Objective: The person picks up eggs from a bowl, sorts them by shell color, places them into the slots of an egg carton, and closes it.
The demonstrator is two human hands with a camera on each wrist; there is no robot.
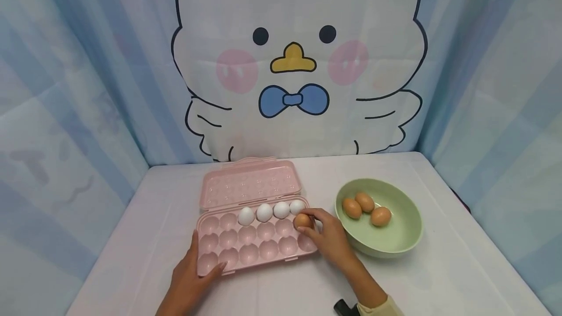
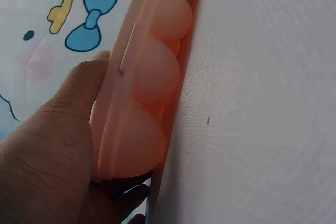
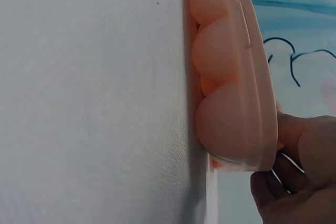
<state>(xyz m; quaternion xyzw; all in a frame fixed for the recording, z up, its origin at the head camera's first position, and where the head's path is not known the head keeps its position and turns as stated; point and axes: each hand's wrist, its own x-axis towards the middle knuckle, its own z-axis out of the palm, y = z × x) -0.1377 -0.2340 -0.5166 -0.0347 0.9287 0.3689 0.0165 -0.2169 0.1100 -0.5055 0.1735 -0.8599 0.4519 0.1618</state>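
Observation:
A pink egg tray [image 1: 249,253] lies on the table with its hinged lid [image 1: 250,185] folded back. Four... several white eggs [image 1: 264,212] fill the right part of its back row. My right hand [image 1: 329,238] pinches a brown egg [image 1: 302,221] between thumb and fingers, at the right-end cup of the middle row. At the tray's left end, my left hand [image 1: 190,274] grips it, thumb on the front rim and fingers along the side. The left wrist view shows that thumb against the rim of the tray [image 2: 147,72]. In the right wrist view, the tray hides the egg.
To the right of the tray stands a green bowl [image 1: 395,240] holding 3 brown eggs [image 1: 364,202]. A black object [image 1: 344,307] shows beside the right sleeve. Behind the white table [image 1: 281,291] hangs a curtain with a cartoon bird, and blue curtains flank both sides.

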